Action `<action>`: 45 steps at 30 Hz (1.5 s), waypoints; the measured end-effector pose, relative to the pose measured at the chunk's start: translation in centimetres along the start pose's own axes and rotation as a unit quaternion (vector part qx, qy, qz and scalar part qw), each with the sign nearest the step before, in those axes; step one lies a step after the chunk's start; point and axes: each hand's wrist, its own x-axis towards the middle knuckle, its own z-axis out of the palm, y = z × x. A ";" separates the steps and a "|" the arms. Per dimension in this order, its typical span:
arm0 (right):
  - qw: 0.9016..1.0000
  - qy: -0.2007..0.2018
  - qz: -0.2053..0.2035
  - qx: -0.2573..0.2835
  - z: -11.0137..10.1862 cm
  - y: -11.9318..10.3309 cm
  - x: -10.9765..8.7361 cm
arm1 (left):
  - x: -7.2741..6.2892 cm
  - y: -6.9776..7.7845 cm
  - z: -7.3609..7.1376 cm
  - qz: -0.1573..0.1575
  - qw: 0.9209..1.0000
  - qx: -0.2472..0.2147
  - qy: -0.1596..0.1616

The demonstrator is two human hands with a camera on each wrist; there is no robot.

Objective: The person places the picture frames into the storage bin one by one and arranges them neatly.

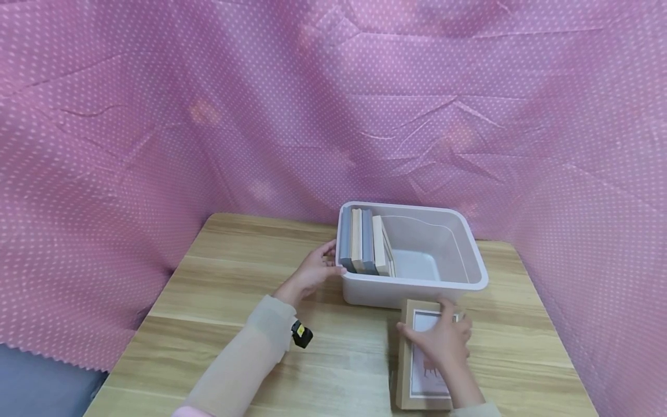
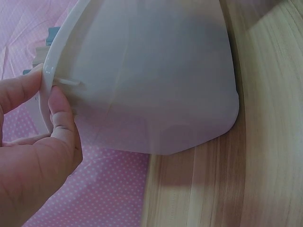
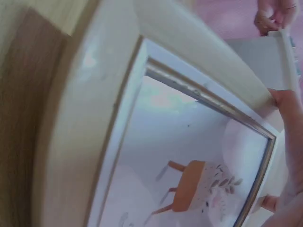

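Observation:
My left hand (image 1: 311, 272) pinches the rim of a white plastic bin (image 1: 375, 293) at its near left corner. In the left wrist view, thumb and fingertips meet across the bin's rim (image 2: 49, 71). My right hand (image 1: 443, 339) grips a wood-coloured picture frame (image 1: 405, 365) by its sides, the thumb on the left edge. Just in front of the bin, the frame faces up over the table. The right wrist view shows the frame's border (image 3: 71, 142) close up, around a picture of an orange-and-white animal (image 3: 189, 187).
Several thin slabs, grey-blue (image 1: 367, 240) and cream (image 1: 380, 246), stand on edge in the bin's left part. The bin's bare floor (image 1: 417, 265) shows to their right. Beneath is a wood-grain table (image 1: 234, 301); a pink dotted cloth (image 1: 260, 116) hangs behind it.

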 end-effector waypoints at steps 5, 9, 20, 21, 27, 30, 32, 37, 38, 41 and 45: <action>0.998 0.013 -0.025 0.047 -1.1 -0.5 -0.6 | 0.0 -0.1 0.0 0.004 1.000 0.002 -0.001; 0.997 0.015 -0.037 0.073 -2.1 -0.9 -1.1 | 0.0 -0.1 0.0 0.003 1.000 0.004 -0.001; 0.981 0.078 -0.077 0.161 -4.3 -2.2 -2.9 | -0.1 -0.1 0.0 0.000 1.000 0.000 0.003; 0.979 0.084 -0.080 0.168 -4.4 -2.3 -3.1 | -0.1 -0.1 0.0 0.003 1.000 -0.001 0.002; 0.966 0.116 -0.098 0.207 -5.9 -3.1 -3.9 | -0.3 -0.2 0.1 0.014 1.000 -0.003 -0.004; 0.961 0.128 -0.115 0.218 -6.8 -3.5 -4.1 | -0.4 -0.1 0.1 0.012 1.000 -0.004 -0.004; 0.958 0.129 -0.125 0.221 -7.3 -3.8 -4.2 | -0.4 -0.2 0.1 0.010 1.000 -0.007 -0.005; 0.955 0.127 -0.142 0.227 -8.5 -4.3 -4.3 | -0.4 -0.2 0.1 0.008 1.000 -0.008 -0.005; 0.954 0.129 -0.147 0.227 -8.8 -4.4 -4.2 | -0.4 -0.3 0.1 0.008 1.000 -0.008 -0.005; 0.948 0.141 -0.168 0.231 -9.7 -4.8 -4.0 | -0.4 -0.3 0.1 0.006 1.000 -0.011 -0.005; 0.938 0.159 -0.213 0.222 -11.2 -5.5 -3.6 | -0.5 -0.3 0.1 0.009 1.000 -0.009 -0.006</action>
